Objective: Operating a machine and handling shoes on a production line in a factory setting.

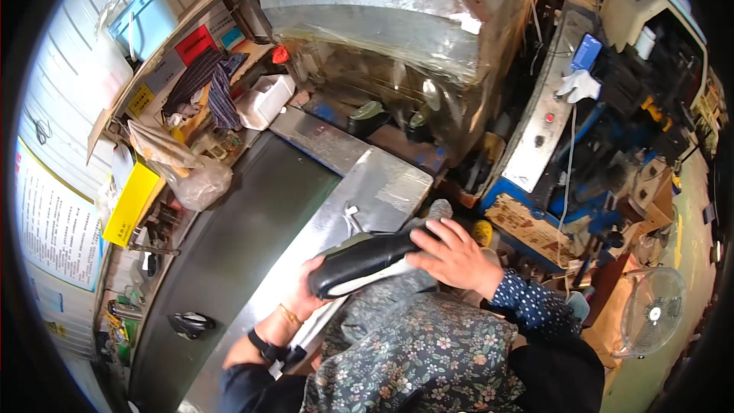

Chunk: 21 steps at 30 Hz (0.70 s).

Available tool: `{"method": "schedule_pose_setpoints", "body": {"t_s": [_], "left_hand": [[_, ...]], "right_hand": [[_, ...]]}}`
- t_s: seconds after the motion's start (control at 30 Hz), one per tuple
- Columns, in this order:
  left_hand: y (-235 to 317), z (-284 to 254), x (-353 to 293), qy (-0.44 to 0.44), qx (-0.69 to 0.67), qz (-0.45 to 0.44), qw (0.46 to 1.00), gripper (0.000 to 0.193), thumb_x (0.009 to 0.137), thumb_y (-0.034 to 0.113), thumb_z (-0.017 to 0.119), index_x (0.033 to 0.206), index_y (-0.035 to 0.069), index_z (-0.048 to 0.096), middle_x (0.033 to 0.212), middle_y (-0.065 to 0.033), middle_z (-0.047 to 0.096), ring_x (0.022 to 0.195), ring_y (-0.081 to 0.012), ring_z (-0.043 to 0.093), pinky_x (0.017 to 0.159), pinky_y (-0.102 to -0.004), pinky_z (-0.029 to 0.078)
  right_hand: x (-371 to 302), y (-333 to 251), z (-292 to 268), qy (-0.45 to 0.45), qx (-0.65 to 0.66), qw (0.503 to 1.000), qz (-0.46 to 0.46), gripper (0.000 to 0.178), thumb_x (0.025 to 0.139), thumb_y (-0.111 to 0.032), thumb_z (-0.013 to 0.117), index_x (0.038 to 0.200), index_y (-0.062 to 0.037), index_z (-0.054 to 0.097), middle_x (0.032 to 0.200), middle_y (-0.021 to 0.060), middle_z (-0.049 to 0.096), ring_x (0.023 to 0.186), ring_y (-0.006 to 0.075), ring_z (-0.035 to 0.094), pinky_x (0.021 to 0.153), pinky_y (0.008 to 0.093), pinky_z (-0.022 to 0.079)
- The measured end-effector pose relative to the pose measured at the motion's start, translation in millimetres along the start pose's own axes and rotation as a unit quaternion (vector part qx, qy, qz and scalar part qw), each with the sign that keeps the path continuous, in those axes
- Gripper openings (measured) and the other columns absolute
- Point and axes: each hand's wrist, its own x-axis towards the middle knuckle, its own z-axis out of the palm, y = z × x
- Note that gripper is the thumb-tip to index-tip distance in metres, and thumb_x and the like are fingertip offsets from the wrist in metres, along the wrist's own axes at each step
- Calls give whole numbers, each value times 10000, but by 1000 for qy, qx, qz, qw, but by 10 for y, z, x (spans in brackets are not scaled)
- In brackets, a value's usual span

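Note:
A black shoe [365, 258] with a pale strip along its lower side lies crosswise above my lap, in front of the metal ledge. At its rounded left end my left hand [300, 287] is closed around it, palm underneath. My right hand [459, 257] rests on the other end, thumb and fingers against the upper, fingers slightly apart. The far side of the shoe and part of my left fingers are hidden. Just beyond it a small white hook-like piece [352, 219] sits on the ledge. A floral apron [417, 348] covers my lap.
A dark conveyor belt [229, 237] runs at the left, carrying another dark shoe [191, 325]. Further shoes [368, 118] stand under the metal hood [367, 15]. A cluttered shelf [183, 107] borders the belt. At right are a machine with a red button [549, 117] and a fan [654, 313].

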Motion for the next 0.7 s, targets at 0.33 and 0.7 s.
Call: {"method": "schedule_pose_setpoints", "body": {"t_s": [0.33, 0.7], "left_hand": [[1965, -691, 1696, 141, 235, 369, 888, 183, 893, 151, 696, 1021, 31, 644, 936, -62, 670, 846, -165, 661, 764, -349, 565], [3336, -1162, 4634, 321, 814, 390, 287, 603, 814, 351, 749, 1367, 171, 589, 1357, -192, 575, 1197, -382, 583, 989, -415, 478]], "right_hand": [[176, -195, 1243, 5, 175, 979, 106, 249, 808, -201, 716, 1026, -80, 716, 1084, 62, 698, 1082, 225, 628, 1000, 410, 456], [44, -9, 1444, -20, 148, 981, 122, 198, 900, -276, 651, 1070, -178, 683, 1216, -12, 675, 1150, 147, 618, 999, 337, 455]]}}
